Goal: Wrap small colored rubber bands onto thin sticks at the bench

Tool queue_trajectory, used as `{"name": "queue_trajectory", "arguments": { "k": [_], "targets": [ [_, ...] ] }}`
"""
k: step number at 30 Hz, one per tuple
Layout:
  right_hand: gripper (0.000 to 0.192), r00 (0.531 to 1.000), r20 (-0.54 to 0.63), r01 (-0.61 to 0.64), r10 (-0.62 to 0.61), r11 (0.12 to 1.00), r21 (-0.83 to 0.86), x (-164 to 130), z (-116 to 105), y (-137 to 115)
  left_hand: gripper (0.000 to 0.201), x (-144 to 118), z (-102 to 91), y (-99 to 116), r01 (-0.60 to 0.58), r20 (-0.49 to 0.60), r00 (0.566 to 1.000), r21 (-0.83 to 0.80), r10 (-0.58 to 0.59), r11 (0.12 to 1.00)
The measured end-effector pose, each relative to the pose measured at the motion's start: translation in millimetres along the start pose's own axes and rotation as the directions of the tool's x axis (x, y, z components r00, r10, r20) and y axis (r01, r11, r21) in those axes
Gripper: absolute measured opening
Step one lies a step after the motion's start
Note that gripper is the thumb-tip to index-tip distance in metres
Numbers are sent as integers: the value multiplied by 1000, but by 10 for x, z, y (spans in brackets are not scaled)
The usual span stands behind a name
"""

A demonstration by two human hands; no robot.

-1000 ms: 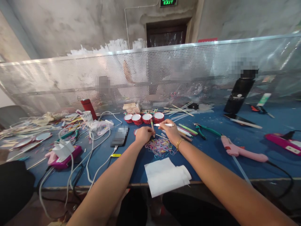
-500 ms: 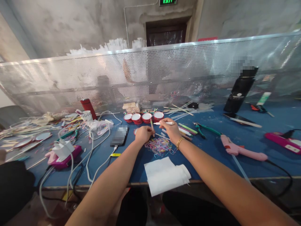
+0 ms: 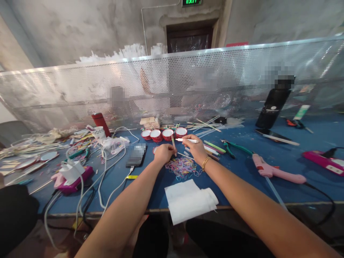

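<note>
My left hand (image 3: 163, 154) pinches a flat wooden stick (image 3: 173, 145) that stands nearly upright. In my right hand (image 3: 195, 147) is a white marker pen (image 3: 186, 141), held like a pen with its tip pointing left, close to the top of the stick. Below both hands lies a pile of colourful rubber bands (image 3: 182, 167). Several red drum-like cups with white tops (image 3: 168, 134) stand in a row just behind the hands. More marker pens (image 3: 215, 147) lie right of my right hand. A folded white cloth or paper (image 3: 190, 200) hangs over the table's front edge.
To the right are green-handled pliers (image 3: 238, 147), a pink glue gun (image 3: 276, 171) and a black bottle (image 3: 274, 104). At left lie a phone (image 3: 136, 156) with a white cable, a purple power strip (image 3: 77, 179) and a red flask (image 3: 101, 123). A perforated metal screen (image 3: 156, 89) runs behind.
Very little differs. The marker pen's tip has shifted slightly left beside the stick; both hands keep their holds in almost the same place.
</note>
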State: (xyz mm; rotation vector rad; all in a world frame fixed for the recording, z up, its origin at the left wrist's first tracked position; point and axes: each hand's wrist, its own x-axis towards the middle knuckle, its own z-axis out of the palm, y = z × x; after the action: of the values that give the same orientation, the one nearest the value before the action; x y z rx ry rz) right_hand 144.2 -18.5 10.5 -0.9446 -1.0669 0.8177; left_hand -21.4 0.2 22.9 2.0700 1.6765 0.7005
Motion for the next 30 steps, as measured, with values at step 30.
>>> {"name": "queue_trajectory", "arguments": {
  "k": [30],
  "targets": [
    [18,994,90,69,-61,993,-92,-24,13,25,21,11,4,-1,5,2,1000,25,-5,1000]
  ]
}}
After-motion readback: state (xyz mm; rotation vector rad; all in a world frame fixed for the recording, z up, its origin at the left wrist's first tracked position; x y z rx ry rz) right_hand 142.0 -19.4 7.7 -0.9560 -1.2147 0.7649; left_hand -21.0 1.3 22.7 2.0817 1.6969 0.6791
